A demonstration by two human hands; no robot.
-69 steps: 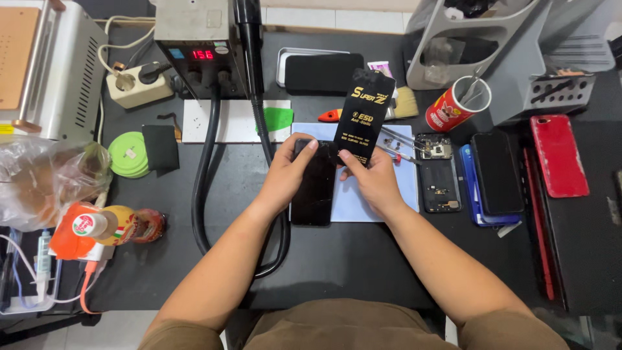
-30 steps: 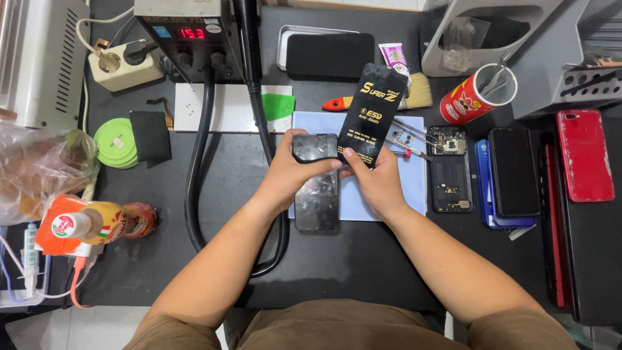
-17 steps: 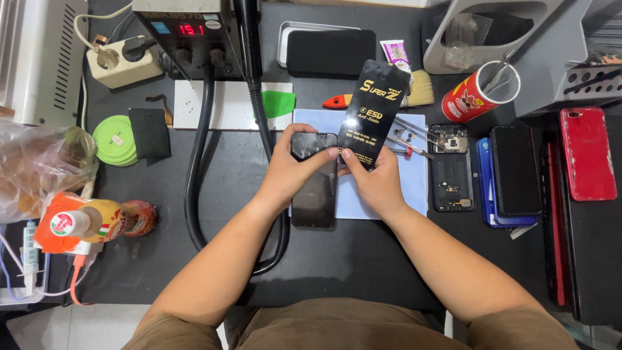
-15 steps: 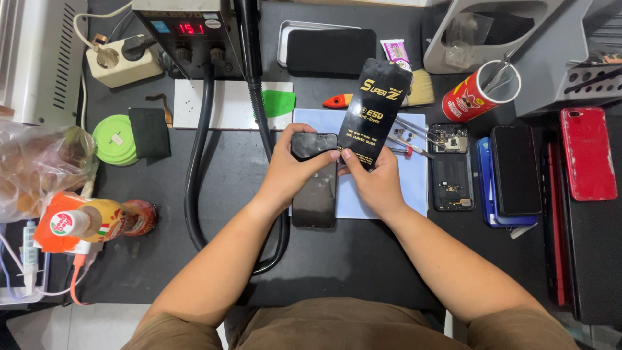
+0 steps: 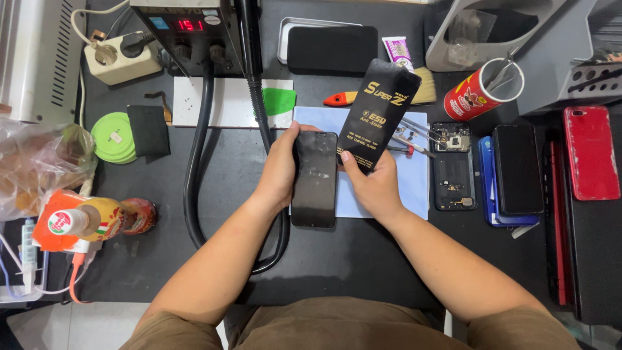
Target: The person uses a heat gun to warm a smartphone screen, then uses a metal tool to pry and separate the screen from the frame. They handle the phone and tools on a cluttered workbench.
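Phone [image 5: 315,179] lies screen-up at the edge of the blue mat [image 5: 402,175], its glass bare; the black sleeve packet [image 5: 379,113] looks unopened, so fitting seems yet to start. Left hand [image 5: 280,170] cups the phone's side; right hand [image 5: 372,181] pinches the packet upright

Likely a phone repair workshop: opened handset [image 5: 453,165], hot-air station [image 5: 188,26], tweezers [image 5: 408,133].

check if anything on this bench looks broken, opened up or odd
One thing: a phone body right of the blue mat lies with its back off, insides exposed. The dark phone in the left hand shows smudges, but cracks can't be told. The right hand holds a black packet.
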